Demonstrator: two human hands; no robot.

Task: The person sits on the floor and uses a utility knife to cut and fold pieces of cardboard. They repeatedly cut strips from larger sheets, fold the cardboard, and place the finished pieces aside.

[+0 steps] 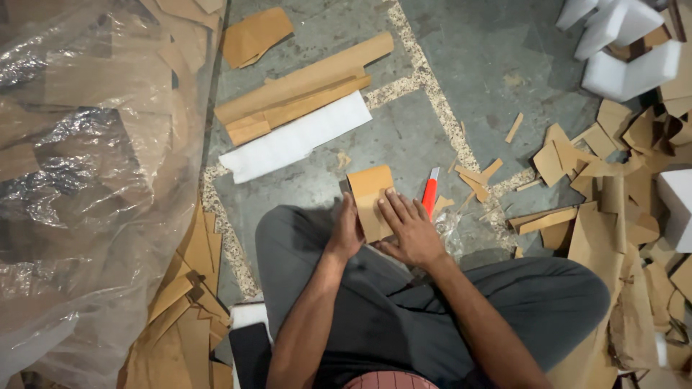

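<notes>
I sit cross-legged on a grey concrete floor. A small brown cardboard piece (370,193) rests against my knee, held by both hands. My left hand (346,232) grips its left edge, thumb on the near side. My right hand (411,229) lies flat over its lower right part, fingers spread. A red utility knife (429,194) lies on the floor just right of my right hand's fingertips, untouched.
Long cardboard strips (303,86) and a white foam sheet (297,138) lie ahead. A large clear plastic sheet (79,180) covers cardboard at left. Cardboard scraps (613,173) pile up at right, with white foam blocks (627,57) at top right.
</notes>
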